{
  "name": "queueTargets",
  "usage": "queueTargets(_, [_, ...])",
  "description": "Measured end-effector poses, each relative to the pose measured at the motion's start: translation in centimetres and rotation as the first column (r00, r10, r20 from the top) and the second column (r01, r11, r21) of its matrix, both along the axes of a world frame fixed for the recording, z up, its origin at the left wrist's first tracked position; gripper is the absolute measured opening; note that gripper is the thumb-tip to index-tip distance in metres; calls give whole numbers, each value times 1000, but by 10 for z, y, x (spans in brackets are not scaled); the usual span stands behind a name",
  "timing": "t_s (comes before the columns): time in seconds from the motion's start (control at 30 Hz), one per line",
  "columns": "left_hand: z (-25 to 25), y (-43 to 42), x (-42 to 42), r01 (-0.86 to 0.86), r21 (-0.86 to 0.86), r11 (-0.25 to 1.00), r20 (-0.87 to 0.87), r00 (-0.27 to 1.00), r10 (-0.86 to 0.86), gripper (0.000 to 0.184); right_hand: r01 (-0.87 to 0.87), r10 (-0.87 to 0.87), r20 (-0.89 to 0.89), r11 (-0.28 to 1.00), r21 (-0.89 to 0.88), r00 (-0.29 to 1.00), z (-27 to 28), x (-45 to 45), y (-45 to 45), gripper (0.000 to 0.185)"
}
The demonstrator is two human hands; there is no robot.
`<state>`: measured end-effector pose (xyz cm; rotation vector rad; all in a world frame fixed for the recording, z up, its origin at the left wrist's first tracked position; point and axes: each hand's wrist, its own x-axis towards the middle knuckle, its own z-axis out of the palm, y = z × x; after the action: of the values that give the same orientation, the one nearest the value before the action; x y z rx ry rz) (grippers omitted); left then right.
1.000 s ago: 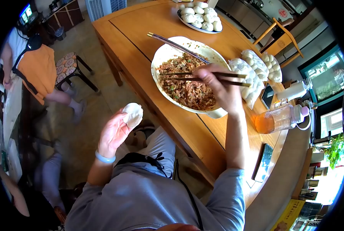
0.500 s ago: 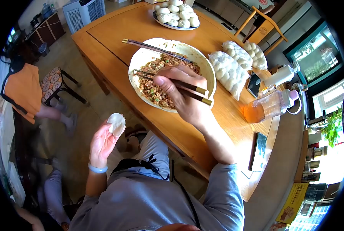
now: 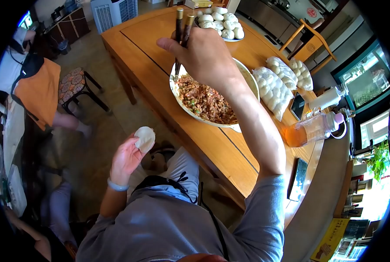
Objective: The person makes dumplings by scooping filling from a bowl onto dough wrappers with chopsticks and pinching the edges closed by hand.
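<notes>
While your left hand [image 3: 127, 158] pinches a dough disc [image 3: 145, 139] and your right hand [image 3: 210, 54] grips chopsticks [image 3: 179, 22] at the bowl [image 3: 247, 75], a careless flick could scatter meat mix [image 3: 208, 102] onto the counter [image 3: 144, 56].

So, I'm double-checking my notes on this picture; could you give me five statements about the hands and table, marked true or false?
1. The left hand holds a round wrapper. True.
2. The right hand is empty. False: the right hand holds chopsticks.
3. The bowl contains filling. True.
4. The bottle is on the floor. False: the bottle is on the table.
5. A pale bracelet circles the left wrist. True.
</notes>
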<state>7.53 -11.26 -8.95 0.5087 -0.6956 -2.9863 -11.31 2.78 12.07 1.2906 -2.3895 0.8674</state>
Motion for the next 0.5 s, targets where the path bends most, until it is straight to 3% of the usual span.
queueTargets(0.1, [-7, -7, 10, -32, 9, 999, 25, 999, 32, 35, -14, 17, -53, 999, 47, 998, 9, 19, 0, 44])
queueTargets(0.13, [-9, -9, 12, -41, 10, 999, 33, 999, 40, 35, 8, -15, 42, 989, 151, 999, 14, 25, 2, 42])
queueTargets(0.5, [-6, -7, 6, 20, 68, 997, -2, 1000, -20, 35, -108, 109, 114, 994, -17, 987, -2, 60, 68, 26])
